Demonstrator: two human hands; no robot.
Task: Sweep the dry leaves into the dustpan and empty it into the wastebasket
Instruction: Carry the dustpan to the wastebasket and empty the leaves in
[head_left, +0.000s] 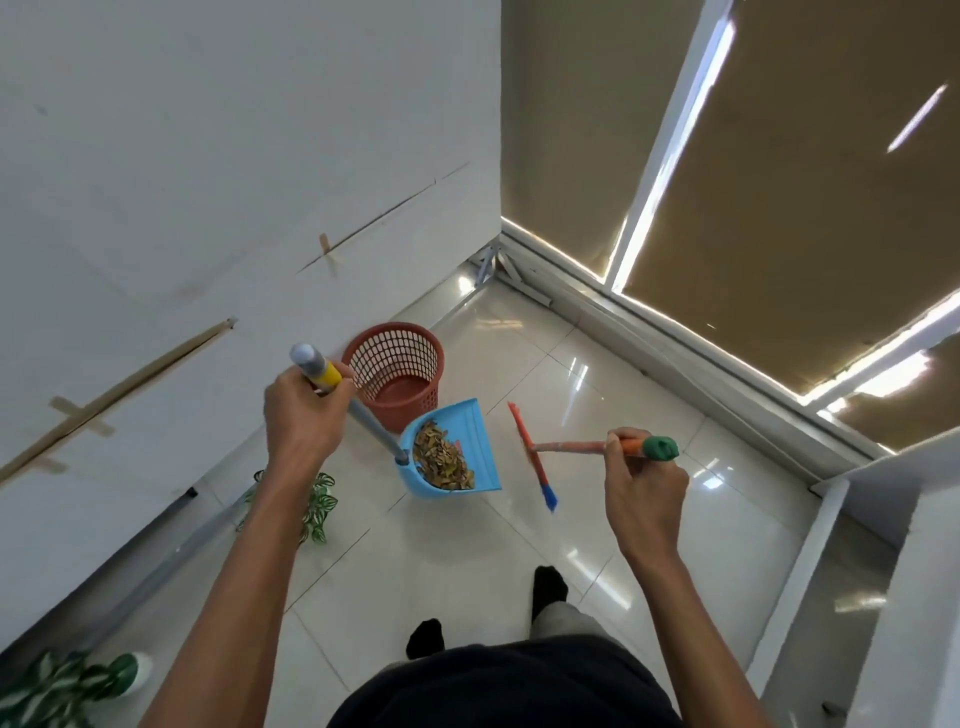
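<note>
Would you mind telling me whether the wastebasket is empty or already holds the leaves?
Empty: the wastebasket shows a bare bottom, while the dry leaves sit piled in the blue dustpan beside it.

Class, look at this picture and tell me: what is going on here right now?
A person stands on a tiled floor in a corner. The left hand holds the long handle of a blue dustpan loaded with dry leaves, right beside a red mesh wastebasket that looks empty. The right hand holds an orange broom. The leaves have not been tipped in yet.
</note>
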